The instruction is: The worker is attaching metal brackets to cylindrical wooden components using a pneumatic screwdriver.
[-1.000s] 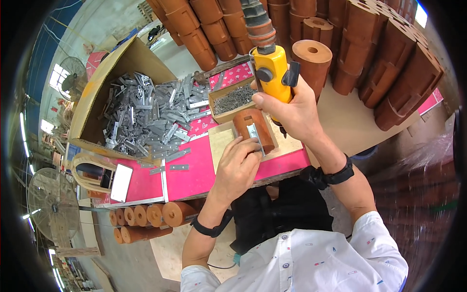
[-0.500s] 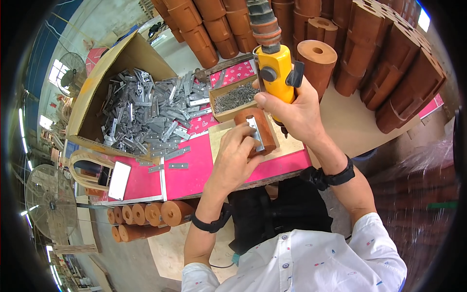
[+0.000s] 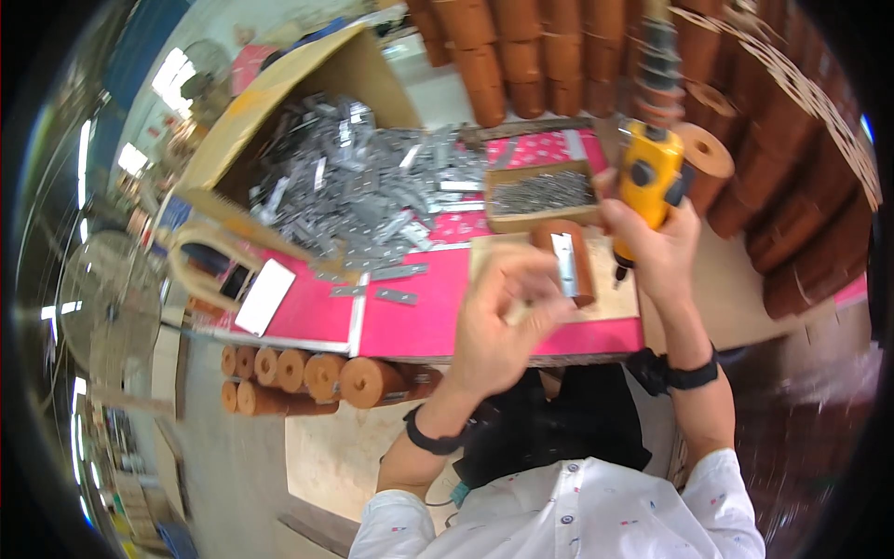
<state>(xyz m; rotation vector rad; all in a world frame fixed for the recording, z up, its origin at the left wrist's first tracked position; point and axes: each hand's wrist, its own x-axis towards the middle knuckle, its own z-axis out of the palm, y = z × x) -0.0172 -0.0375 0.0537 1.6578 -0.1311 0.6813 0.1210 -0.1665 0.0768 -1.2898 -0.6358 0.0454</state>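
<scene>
My right hand [image 3: 669, 244] grips a yellow power screwdriver [image 3: 647, 177], its dark bit pointing down beside a brown cylinder [image 3: 583, 265]. That short cylinder lies on its side on a pale board [image 3: 605, 309], with a shiny metal strip [image 3: 565, 264] along its top. My left hand [image 3: 503, 321] is just left of the cylinder, bent and smeared by motion. Whether its fingers hold anything is not visible. Behind the cylinder stands a shallow cardboard tray [image 3: 545, 224] full of screws [image 3: 549, 193].
A tipped cardboard box [image 3: 209, 177] spills grey metal strips [image 3: 372, 191] over the pink tabletop [image 3: 410, 331]. Left of them lie a white phone [image 3: 265, 296] and a wooden loop-shaped piece [image 3: 191, 270]. Brown cylinders stand stacked behind and right; others [image 3: 368, 382] lie below the table edge.
My left hand has come off the metal strip and moved to the cylinder's left. The screwdriver stays in my right hand. The whole view has shifted, with the table scene appearing further right.
</scene>
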